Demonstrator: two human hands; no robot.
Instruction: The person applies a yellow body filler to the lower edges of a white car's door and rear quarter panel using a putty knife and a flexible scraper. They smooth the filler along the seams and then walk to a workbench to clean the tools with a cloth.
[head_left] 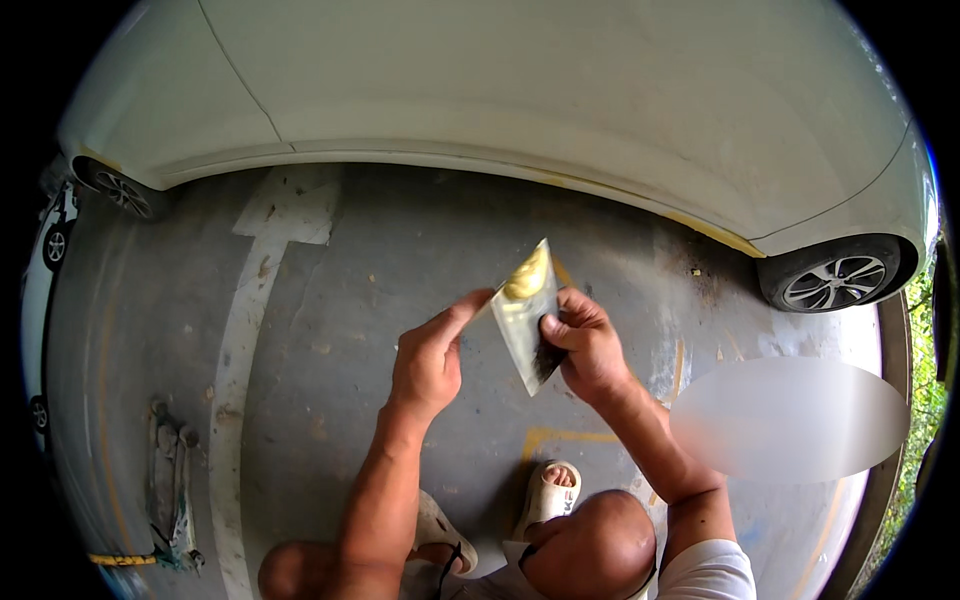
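Note:
A thin, pale, angular plate (519,342) with a glossy yellow paste (525,278) near its pointed top is held up in front of me. My right hand (590,350) is closed on its right side, thumb on a dark lower part. My left hand (428,355) is closed at the upper left, its fingertips at the plate's left edge; whatever lies behind the plate there is hidden. My knees and sandal-clad feet (555,485) are below.
A pale car body (500,90) spans the top, with wheels (832,282) at both sides. A floor jack (170,480) lies at lower left on the concrete floor (350,250) with painted markings. Another car (55,240) shows at far left; a blurred oval hides the right.

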